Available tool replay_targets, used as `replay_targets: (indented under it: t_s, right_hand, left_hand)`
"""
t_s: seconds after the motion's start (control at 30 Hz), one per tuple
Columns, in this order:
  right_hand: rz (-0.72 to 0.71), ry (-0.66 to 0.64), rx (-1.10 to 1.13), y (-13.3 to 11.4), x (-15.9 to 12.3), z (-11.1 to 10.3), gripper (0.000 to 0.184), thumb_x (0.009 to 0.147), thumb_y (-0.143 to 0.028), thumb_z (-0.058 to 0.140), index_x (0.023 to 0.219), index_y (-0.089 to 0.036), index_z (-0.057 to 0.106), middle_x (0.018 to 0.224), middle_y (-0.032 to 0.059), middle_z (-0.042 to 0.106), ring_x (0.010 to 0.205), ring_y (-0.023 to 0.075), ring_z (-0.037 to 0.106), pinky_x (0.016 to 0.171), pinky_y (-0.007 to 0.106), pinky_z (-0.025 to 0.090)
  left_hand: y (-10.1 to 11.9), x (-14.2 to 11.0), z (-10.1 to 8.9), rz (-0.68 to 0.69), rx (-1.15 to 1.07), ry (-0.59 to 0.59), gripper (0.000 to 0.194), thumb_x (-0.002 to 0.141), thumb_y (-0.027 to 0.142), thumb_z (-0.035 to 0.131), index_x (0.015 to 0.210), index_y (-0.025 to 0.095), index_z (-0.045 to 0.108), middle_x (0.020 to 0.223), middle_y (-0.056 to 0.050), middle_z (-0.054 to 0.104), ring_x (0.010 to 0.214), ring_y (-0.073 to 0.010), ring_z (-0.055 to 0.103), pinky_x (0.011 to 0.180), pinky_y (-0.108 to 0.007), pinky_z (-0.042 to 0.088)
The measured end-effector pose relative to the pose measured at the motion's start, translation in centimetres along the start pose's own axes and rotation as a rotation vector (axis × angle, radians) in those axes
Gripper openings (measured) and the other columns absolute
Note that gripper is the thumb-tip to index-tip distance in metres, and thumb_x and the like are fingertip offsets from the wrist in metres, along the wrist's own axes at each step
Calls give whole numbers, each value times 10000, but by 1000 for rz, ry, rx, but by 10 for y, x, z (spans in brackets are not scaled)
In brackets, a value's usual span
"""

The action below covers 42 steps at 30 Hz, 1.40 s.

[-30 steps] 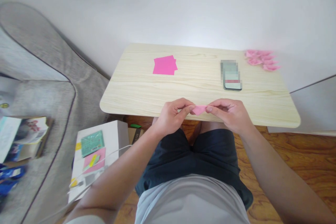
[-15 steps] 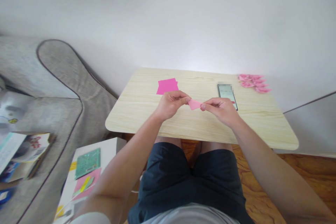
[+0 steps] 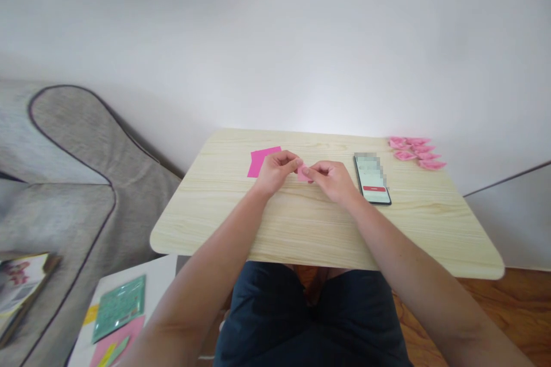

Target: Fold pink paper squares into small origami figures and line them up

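Note:
Between my two hands is a small piece of folded pink paper (image 3: 303, 172), held above the light wood-grain table (image 3: 301, 229). My left hand (image 3: 276, 172) pinches its left side with thumb and fingertips. On the other side, my right hand (image 3: 330, 179) grips the paper's right edge, its fingers closed and partly hiding it. Behind my left hand lie brighter pink paper sheets (image 3: 259, 161), partly covered by it. Several folded pink paper pieces (image 3: 415, 153) sit grouped at the table's far right corner.
A phone (image 3: 372, 180) lies on the table right of my right hand. A grey sofa (image 3: 81, 143) stands at the left. Below the table's left end, a white box (image 3: 159, 275) carries a green packet (image 3: 120, 307) and pink paper. A white wall (image 3: 301, 40) rises behind the table.
My hands have moved from the table's front edge farther over it and to the left, and closer together. The paper between them has been turned. The camera view has tilted upward.

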State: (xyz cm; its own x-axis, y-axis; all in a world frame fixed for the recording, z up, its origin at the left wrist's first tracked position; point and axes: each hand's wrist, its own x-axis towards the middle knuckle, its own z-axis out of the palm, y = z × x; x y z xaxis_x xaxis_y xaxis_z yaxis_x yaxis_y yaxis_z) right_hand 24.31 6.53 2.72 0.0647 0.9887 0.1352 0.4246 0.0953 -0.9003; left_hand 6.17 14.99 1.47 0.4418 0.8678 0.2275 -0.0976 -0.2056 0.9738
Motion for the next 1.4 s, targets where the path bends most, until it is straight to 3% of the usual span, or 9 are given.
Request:
replay_targets:
  t_s: [0.17, 0.37, 0.53, 0.67, 0.9, 1.07, 1.23, 1.4]
  right_hand:
    - [-34, -111, 22, 9, -3, 1, 404, 977, -555, 612, 807, -215, 751, 804, 23, 758, 748, 184, 650, 712, 315, 442]
    - [-8, -167, -13, 8, -7, 1, 492, 993, -610, 560, 746, -214, 719, 741, 22, 724, 681, 170, 611, 664, 316, 432]
    - [34, -70, 195, 13, -2, 4, 443, 950, -623, 620, 1041, -217, 771, 827, 29, 742, 756, 184, 672, 725, 320, 524]
    - [117, 31, 337, 21, 3, 0, 337, 887, -535, 714, 891, -201, 765, 796, 39, 751, 702, 184, 687, 696, 327, 552]
    - [89, -19, 138, 19, 0, -2, 253, 852, -440, 738, 805, -193, 768, 726, 37, 745, 662, 170, 657, 669, 311, 503]
    - [73, 35, 112, 20, 2, -1, 258, 875, -444, 702, 789, -201, 717, 689, 13, 702, 624, 149, 597, 623, 292, 457]
    - [77, 80, 169, 21, 3, 2, 262, 889, -452, 692, 802, -206, 677, 676, 4, 678, 622, 148, 596, 624, 289, 459]
    - [72, 116, 195, 19, 1, 4, 299, 879, -495, 714, 808, -207, 669, 678, 7, 679, 627, 149, 598, 628, 290, 466]
  left_hand:
    - [-8, -1, -3, -14, -38, 41, 303, 800, 437, 830, 769, 155, 722, 724, -12, 686, 680, -122, 592, 682, -268, 484]
    - [-9, 0, 1, -45, -43, 37, 349, 803, 485, 824, 779, 158, 704, 704, -5, 659, 658, -117, 564, 633, -255, 446]
    - [-12, 1, 1, -38, -64, 56, 345, 810, 477, 823, 794, 157, 695, 705, -2, 656, 665, -116, 574, 643, -252, 453]
    - [-14, 1, 1, -21, -62, 122, 342, 812, 476, 819, 792, 161, 687, 695, 8, 630, 656, -111, 553, 643, -255, 445]
    - [-16, 0, 1, 16, -15, 174, 344, 829, 487, 802, 793, 162, 697, 692, 10, 631, 641, -108, 546, 619, -253, 431]
    - [-14, 0, 4, -10, -34, 133, 353, 852, 510, 782, 835, 165, 713, 700, 10, 647, 638, -108, 570, 624, -247, 450]
    - [-8, -3, 7, -23, 43, 21, 382, 866, 504, 773, 733, 160, 675, 664, 6, 635, 617, -106, 584, 598, -236, 448]
    - [-9, -4, 10, -69, -36, 32, 371, 858, 514, 778, 883, 148, 715, 700, -22, 696, 597, -113, 606, 590, -245, 483]
